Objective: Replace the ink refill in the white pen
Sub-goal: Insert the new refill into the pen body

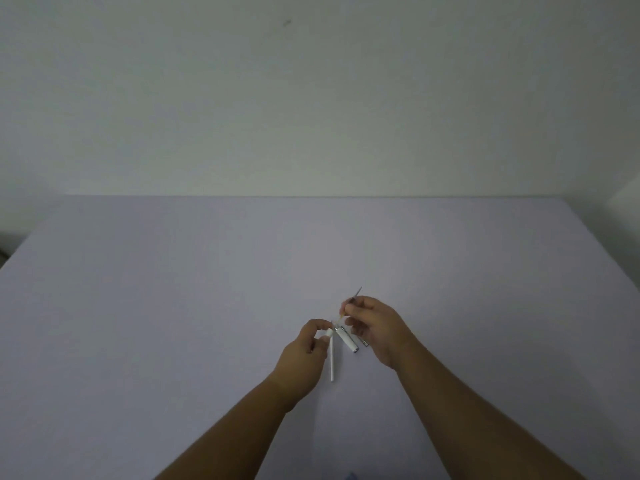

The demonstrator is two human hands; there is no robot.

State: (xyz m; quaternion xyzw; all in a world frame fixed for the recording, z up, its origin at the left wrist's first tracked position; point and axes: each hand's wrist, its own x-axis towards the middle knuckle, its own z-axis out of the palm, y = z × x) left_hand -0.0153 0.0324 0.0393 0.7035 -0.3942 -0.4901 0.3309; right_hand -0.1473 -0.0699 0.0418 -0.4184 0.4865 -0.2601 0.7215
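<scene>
- the left hand point(304, 344) pinches the top of the white pen barrel point(332, 358), which hangs down over the table point(173, 289).
- the right hand point(375, 323) grips a thin ink refill point(356, 294), tip aimed at the barrel mouth.
- the white cap point(347, 339) lies just beside them.
- risk: a slanted refill may miss the narrow opening, bend, or slip and roll away.

Matt cloth-like table point(173, 306); glossy white pen cap point(347, 339) w/ metal trim.
</scene>
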